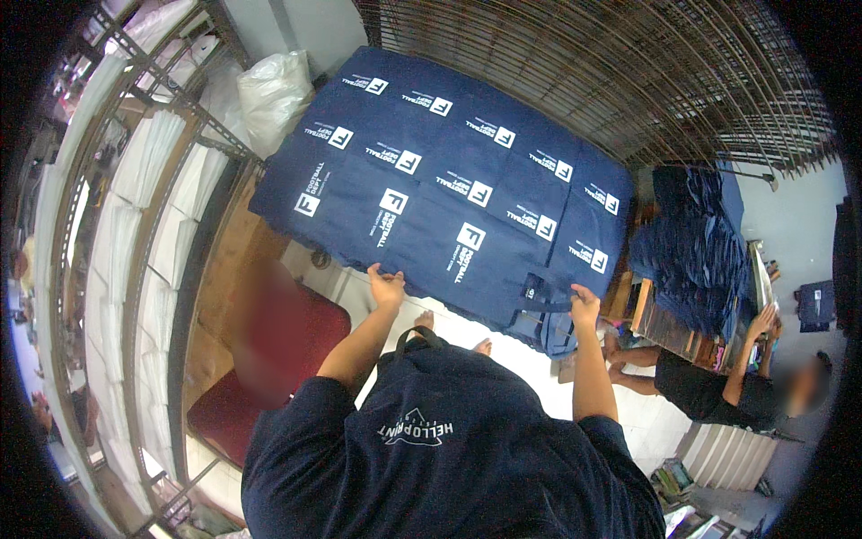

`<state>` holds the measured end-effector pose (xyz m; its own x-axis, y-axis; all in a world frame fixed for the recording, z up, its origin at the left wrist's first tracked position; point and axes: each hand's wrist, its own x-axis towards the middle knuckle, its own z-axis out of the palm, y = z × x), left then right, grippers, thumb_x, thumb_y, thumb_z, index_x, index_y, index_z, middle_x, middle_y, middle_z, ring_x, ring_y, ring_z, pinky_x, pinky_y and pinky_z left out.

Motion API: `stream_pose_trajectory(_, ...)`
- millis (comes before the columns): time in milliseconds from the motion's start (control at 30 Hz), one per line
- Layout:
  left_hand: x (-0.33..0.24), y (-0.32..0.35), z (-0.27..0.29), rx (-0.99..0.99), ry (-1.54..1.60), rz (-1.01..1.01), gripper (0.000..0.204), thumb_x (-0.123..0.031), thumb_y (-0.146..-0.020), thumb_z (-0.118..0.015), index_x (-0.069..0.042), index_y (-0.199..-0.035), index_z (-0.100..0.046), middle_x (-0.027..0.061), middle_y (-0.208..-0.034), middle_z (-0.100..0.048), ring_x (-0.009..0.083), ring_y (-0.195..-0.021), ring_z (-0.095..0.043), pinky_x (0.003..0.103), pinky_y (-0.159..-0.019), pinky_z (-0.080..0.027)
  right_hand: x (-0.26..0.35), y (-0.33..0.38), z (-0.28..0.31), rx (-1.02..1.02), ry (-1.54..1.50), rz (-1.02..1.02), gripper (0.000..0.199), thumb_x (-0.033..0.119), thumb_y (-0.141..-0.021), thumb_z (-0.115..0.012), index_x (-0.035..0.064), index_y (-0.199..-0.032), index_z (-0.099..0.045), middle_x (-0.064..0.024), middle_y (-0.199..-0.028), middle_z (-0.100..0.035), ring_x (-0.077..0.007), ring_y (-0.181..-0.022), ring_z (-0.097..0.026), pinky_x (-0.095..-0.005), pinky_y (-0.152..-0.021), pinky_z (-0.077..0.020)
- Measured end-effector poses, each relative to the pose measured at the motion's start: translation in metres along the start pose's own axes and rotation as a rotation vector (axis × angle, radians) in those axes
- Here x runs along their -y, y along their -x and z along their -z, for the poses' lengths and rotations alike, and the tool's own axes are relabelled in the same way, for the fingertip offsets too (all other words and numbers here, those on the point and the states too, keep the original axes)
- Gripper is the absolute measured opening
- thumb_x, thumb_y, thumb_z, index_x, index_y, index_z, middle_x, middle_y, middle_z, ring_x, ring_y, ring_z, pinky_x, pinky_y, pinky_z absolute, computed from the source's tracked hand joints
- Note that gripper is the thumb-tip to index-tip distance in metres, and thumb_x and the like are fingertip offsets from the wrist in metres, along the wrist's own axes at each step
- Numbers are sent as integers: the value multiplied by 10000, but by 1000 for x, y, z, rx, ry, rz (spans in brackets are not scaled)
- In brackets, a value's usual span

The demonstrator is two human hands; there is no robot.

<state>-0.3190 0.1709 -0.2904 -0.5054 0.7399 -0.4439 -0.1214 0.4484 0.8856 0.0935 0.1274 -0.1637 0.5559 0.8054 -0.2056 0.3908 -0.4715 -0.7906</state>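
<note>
Navy cloth pieces with white prints lie overlapping in rows across a wide surface in front of me. At their near edge, left of the middle, my left hand is closed on the rim of the cloth. Further right, my right hand pinches the end of a narrow navy strap. That strap runs leftward to a cloth piece at the near right corner, where a small part of a white print shows. The fingertips of both hands are partly hidden.
A dark red chair stands at the left, beside shelves of stacked white sheets. Wire racks rise behind the cloth. Navy cloth is piled at the right, near another person. A clear plastic bag sits far left.
</note>
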Motion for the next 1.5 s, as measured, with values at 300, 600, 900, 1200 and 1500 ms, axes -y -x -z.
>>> stream_pose_trajectory(300, -9, 6, 0, -59, -24, 55, 593, 6, -698, -695, -73, -1185, -367, 64, -767, -507, 150, -619, -540, 291, -567, -502, -25, -3, -4, -47, -17, 64, 313, -1, -716, -604, 40, -1025, -619, -103, -961, -646, -179, -724, -600, -294, -658, -487)
stream_pose_trajectory(600, 16, 14, 55, -125, -433, -346, 721, -276, -769, -669, 20, -1307, -291, 218, -1088, -530, 310, -980, -543, 375, -841, -427, -62, 4, 56, -164, -279, -148, 298, 137, -757, -668, 97, -1047, -609, -54, -924, -607, -155, -791, -573, -284, -698, -467)
stream_pose_trajectory(900, 66, 57, 113, -1, -789, -56, 440, -256, -755, -658, -45, -1087, -462, 164, -956, -611, 329, -919, -593, 404, -799, -449, -72, -38, 256, -737, -852, 132, 248, 117, -840, -578, 91, -1084, -541, -19, -832, -589, -94, -677, -566, -203, -507, -433)
stream_pose_trajectory(1200, 41, 113, 18, 101, -646, -125, 480, -165, -761, -683, -34, -1154, -441, 113, -769, -584, 211, -707, -564, 362, -673, -454, -78, -114, 407, -958, -884, 34, 542, 157, -789, -615, 128, -1279, -387, -89, -922, -604, -213, -765, -600, -327, -649, -491)
stream_pose_trajectory(1500, 35, 171, -3, -2, -780, -433, 478, -195, -784, -652, 2, -1171, -451, 124, -784, -568, 214, -722, -551, 342, -669, -451, -61, -156, 419, -1078, 217, -37, 285, 304, -789, -580, 197, -1048, -629, -102, -874, -631, -308, -843, -599, -409, -740, -466)
